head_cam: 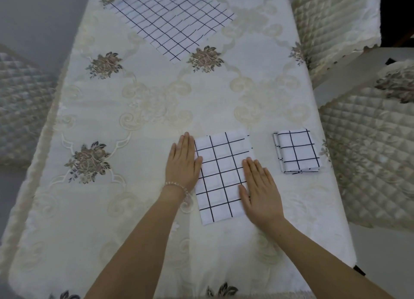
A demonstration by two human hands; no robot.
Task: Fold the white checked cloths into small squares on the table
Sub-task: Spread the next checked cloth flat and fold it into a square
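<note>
A white checked cloth (221,175), folded into a long rectangle, lies on the table (134,110) in front of me. My left hand (182,162) lies flat with straight fingers along the cloth's left edge, thumb on the fabric. My right hand (259,188) presses flat on the cloth's lower right part. To the right sits a small folded square of checked cloth (296,150). A larger unfolded checked cloth (172,18) is spread out at the far end of the table.
The table wears a cream embroidered tablecloth with brown flower motifs. Quilted cream chairs stand at the right (367,155), far right (333,25) and left (20,105). The table's right edge runs close to the small folded square.
</note>
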